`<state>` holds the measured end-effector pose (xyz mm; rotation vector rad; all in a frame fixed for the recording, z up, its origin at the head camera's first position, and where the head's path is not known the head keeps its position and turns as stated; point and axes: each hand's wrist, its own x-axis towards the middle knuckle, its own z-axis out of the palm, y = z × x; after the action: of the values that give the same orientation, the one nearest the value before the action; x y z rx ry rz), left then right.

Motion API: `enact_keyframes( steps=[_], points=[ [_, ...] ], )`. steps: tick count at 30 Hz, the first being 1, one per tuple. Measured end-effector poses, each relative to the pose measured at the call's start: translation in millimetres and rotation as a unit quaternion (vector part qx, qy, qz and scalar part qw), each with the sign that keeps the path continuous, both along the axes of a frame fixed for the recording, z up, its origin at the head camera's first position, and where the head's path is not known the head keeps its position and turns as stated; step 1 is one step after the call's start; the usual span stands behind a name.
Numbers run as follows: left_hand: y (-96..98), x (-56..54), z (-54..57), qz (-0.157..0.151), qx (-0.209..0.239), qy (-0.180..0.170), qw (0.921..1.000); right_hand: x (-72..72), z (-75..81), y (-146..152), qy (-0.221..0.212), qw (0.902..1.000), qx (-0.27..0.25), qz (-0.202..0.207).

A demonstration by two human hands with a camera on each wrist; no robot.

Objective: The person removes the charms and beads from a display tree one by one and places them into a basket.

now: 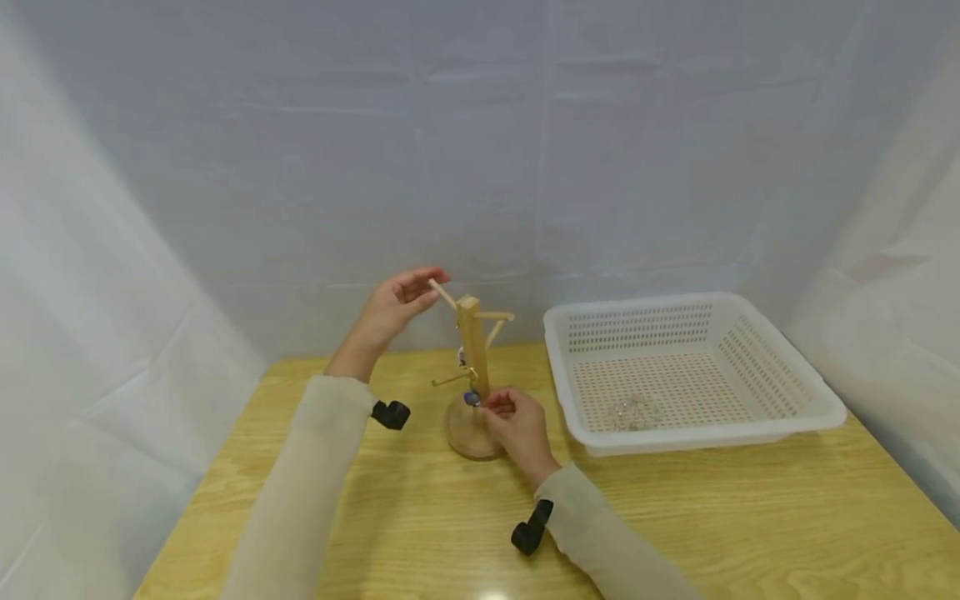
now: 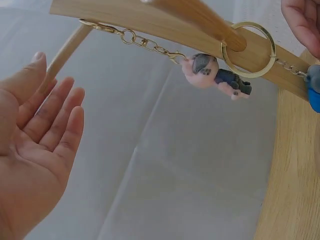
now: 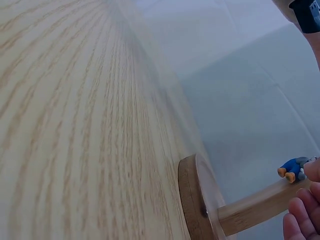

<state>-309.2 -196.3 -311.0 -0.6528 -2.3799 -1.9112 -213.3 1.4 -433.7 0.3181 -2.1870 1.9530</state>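
Observation:
A wooden peg stand (image 1: 474, 346) rises from a round base (image 1: 465, 442). My left hand (image 1: 393, 308) is at the upper left peg (image 2: 67, 54), whose tip lies between the thumb and the loosely extended fingers. From that peg's root hangs a gold-chained keychain with a pink-headed figurine (image 2: 201, 71). A second keychain's gold ring (image 2: 272, 52) encircles a lower peg (image 1: 448, 379); its blue-and-grey figurine (image 3: 291, 166) hangs beside the post. My right hand (image 1: 519, 427) has its fingertips beside this figurine, the thumb partly over it in the right wrist view. Its other fingers bend loosely.
A white perforated basket (image 1: 693, 437) stands right of the stand, with a small clear, shiny tangle (image 1: 633, 412) in its front left corner. The wooden table (image 1: 427, 517) meets a pale sheet (image 1: 480, 167) behind. Similar sheets hang at both sides.

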Motion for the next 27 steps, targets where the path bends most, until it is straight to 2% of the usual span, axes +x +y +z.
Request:
enact_keyframes(
  steps=[3, 10, 16, 27],
  points=[
    [2.1, -1.9, 0.6, -0.006, -0.004, -0.004, 1.0000, 0.3, 1.2, -1.0, 0.002, 1.0000, 0.005, -0.004],
    [5.0, -0.6, 1.7, 0.013, -0.006, -0.005, 0.9999, 0.4, 2.5, -1.1, 0.005, 0.9999, 0.008, -0.004],
    [6.9, 3.9, 0.0, 0.024, 0.000, 0.014, 0.9996, -0.9, -1.5, 1.3, 0.007, 1.0000, 0.003, 0.004],
    [14.0, 10.8, -1.9, 0.069, 0.016, 0.024, 0.9972, -5.0, -6.9, 5.8, 0.013, 0.9997, -0.013, 0.016]
  ],
)
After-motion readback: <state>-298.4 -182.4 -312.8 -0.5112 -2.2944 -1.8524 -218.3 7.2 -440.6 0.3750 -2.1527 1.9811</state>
